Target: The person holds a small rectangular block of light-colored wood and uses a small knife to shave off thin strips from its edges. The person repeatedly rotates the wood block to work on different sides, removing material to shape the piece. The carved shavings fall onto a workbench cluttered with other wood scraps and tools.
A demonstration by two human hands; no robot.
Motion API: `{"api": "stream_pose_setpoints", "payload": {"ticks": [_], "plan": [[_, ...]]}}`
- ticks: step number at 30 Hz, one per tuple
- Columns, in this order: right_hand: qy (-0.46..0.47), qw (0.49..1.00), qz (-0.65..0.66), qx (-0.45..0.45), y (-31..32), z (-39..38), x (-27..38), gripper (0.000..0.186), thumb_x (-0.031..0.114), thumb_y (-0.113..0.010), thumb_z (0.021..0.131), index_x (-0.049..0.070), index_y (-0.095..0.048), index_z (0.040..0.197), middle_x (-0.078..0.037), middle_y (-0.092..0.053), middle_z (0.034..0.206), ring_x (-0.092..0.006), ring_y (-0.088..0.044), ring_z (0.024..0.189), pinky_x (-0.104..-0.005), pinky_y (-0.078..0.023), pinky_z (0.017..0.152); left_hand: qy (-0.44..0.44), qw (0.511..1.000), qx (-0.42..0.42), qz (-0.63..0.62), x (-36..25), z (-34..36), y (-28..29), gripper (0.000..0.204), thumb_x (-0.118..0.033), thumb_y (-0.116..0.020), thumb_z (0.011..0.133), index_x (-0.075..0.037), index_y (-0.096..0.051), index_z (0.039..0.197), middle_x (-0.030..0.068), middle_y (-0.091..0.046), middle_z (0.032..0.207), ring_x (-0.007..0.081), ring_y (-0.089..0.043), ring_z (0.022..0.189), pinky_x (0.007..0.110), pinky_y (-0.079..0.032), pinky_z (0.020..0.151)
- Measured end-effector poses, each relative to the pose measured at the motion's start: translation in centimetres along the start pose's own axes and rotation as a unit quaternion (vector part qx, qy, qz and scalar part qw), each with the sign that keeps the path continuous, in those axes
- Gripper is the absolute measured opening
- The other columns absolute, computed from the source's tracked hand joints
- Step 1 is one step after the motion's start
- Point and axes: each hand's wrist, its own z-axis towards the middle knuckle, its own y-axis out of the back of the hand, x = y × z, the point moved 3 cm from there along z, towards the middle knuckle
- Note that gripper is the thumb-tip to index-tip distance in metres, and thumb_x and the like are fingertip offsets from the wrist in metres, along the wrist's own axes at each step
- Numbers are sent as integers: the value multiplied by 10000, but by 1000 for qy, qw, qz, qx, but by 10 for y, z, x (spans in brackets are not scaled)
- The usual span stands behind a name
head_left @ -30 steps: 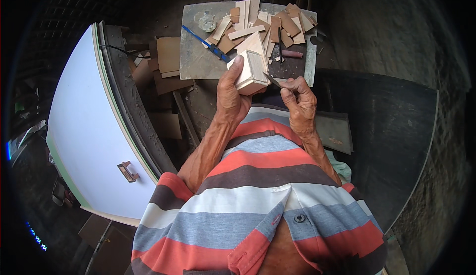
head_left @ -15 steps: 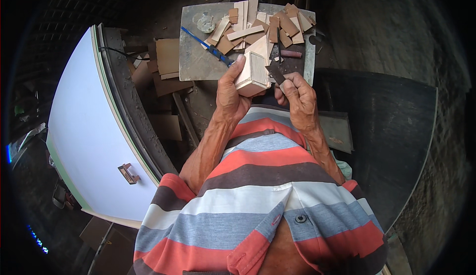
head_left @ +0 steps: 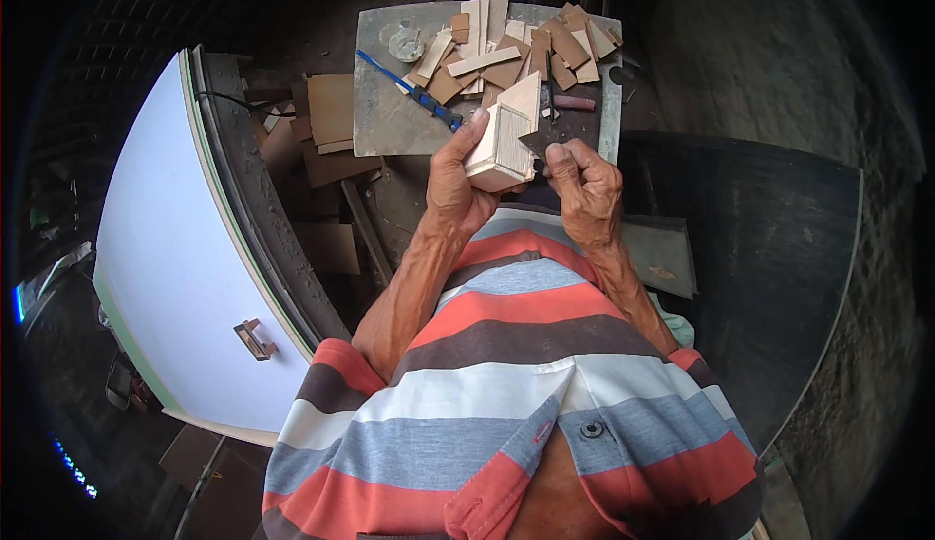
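My left hand (head_left: 456, 185) is closed around a small pale wooden box (head_left: 499, 156), its thumb along the upper left edge. The box is tilted, with a pointed piece of wood (head_left: 523, 94) showing just beyond it. To its right, my right hand (head_left: 588, 194) pinches a thin, dark, flat piece (head_left: 535, 141) between thumb and fingers. That piece reaches the right side of the box; whether it is sandpaper or a blade I cannot tell. The far fingers of my left hand are hidden under the box.
Ahead, a grey board (head_left: 390, 131) carries several wood scraps (head_left: 484, 61), a blue cutter knife (head_left: 429, 104), a pink-handled tool (head_left: 573, 103) and a whitish lump (head_left: 405, 45). A white panel (head_left: 185, 248) with a small metal fitting (head_left: 255, 339) stands left; a black board (head_left: 760, 267) lies right.
My right hand has turned a little, and the dark piece sits slightly more to the left against the box's side. My left hand and the box have barely shifted.
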Motion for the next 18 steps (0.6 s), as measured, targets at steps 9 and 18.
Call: {"api": "stream_pose_setpoints", "payload": {"ticks": [9, 18], "plan": [[51, 997, -55, 5, -2, -1, -1, 269, 179, -588, 937, -4, -578, 741, -62, -567, 596, -138, -519, 522, -281, -418, 508, 12, 1000, 8, -7, 1, 1, 7, 374, -337, -486, 956, -23, -541, 1150, 126, -650, 992, 224, -676, 800, 393, -587, 582], [-73, 995, 12, 68, 3, -9, 8, 316, 221, -576, 946, 9, -598, 712, -9, -538, 584, -73, -480, 525, -250, -389, 486, -4, 999, -10, -53, 3, -3, 7, 340, -275, -510, 948, -1, -548, 1146, 128, -645, 1028, 233, -669, 899, 364, -587, 733]]}}
